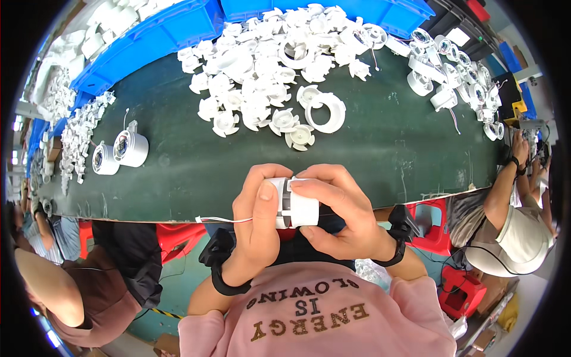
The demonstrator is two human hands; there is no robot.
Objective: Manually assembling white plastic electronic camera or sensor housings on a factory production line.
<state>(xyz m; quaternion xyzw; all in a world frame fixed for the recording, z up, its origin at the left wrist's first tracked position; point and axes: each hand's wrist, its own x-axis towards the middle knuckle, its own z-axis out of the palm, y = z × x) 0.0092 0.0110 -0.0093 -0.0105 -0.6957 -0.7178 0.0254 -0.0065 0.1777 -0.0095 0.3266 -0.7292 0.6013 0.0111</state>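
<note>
Between both hands, just above the near table edge, is a white cylindrical fan housing (303, 209) with a dark gap round its middle. My left hand (257, 208) grips its left part, thumb on top. My right hand (342, 205) wraps the right part, fingers over the top and thumb underneath. A thin white wire with a small plug (208, 219) sticks out to the left from under my left hand. Beyond my hands lie a white ring (326, 113) and a heap of white fan impellers (256, 71).
Two white fan units (131, 147) stand at the left on the dark green table (196, 163). More fan housings (446, 74) lie piled at the right. Blue bins (148, 44) line the far side. Co-workers sit on both sides; one's arm (505, 184) rests near the right edge.
</note>
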